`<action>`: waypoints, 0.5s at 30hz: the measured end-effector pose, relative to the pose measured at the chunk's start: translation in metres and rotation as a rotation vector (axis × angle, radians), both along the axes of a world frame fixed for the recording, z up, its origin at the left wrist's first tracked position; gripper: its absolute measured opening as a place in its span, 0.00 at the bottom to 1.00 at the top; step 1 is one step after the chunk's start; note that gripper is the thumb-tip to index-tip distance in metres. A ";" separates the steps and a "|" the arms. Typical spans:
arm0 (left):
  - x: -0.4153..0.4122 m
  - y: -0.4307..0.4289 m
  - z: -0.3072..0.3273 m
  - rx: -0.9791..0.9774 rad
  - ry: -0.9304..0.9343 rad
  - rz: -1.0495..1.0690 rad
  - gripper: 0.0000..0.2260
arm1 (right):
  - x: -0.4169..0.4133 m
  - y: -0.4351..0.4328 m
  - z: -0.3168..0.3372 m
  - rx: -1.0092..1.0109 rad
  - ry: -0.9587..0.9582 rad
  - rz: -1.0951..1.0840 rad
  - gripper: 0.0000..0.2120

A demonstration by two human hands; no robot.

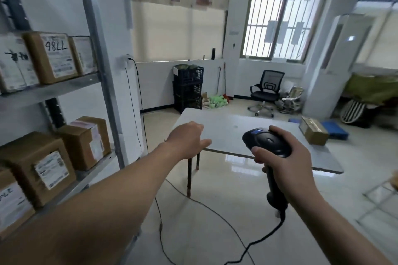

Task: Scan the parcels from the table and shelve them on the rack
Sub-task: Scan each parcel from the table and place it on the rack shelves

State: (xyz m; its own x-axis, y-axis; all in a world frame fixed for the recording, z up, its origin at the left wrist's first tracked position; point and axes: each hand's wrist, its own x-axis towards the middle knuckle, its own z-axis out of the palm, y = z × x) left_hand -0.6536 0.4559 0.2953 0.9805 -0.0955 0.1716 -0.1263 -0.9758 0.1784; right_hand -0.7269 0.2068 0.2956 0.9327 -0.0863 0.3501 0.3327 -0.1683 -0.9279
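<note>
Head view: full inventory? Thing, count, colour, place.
table: 1, white, centre
parcel: 1, brown, table's far right edge
rack: 1, grey metal, left
rack parcels: 6 in view, brown, three per shelf
scanner: 1, black, in right hand
chair: 1, black, below window
crates: one stack, black, far wall
left hand: open, over table's near corner
right hand: grips scanner
</note>
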 end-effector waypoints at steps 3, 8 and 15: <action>0.038 -0.015 0.001 -0.011 0.009 -0.065 0.26 | 0.027 -0.009 0.001 -0.024 0.001 -0.061 0.34; 0.097 -0.044 -0.004 -0.007 0.024 -0.129 0.26 | 0.067 -0.028 0.004 -0.016 -0.003 -0.134 0.34; 0.176 -0.099 -0.010 0.025 0.042 -0.196 0.28 | 0.135 -0.075 -0.001 0.012 -0.010 -0.199 0.32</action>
State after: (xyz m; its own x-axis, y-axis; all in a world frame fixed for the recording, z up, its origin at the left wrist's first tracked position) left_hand -0.4771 0.3570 0.2850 0.9489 -0.2891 0.1265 -0.3075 -0.9374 0.1638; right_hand -0.5916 0.1321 0.2947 0.8934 -0.2728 0.3570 0.3030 -0.2210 -0.9270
